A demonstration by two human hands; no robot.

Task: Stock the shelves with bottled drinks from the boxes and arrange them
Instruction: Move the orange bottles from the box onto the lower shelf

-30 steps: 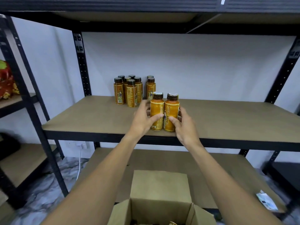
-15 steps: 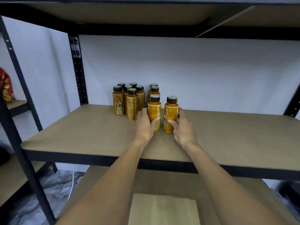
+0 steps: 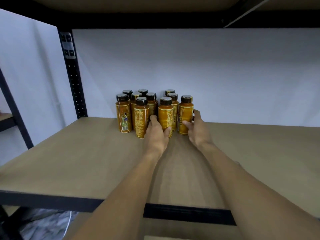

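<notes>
bottles (image 3: 141,118) on shelf (image 3: 78,153), wall (image 3: 225,75) behind | left hand (image 3: 155,135), right hand (image 3: 198,131) before rightmost bottles

Flat tan fibreboard shelf (image 3: 72,161) with a black steel front edge. Meets a black perforated steel post (image 3: 74,87) at the back left. Carries, just right of the post and toward the back, a tight cluster of upright orange plastic bottles (image 3: 141,118) with black caps: ten by count, most touching. Nearest the post, a bottle with a picture label (image 3: 123,116). Farthest from the post, a front pair standing slightly apart: left front bottle (image 3: 165,115), right front bottle (image 3: 185,113).
</notes>
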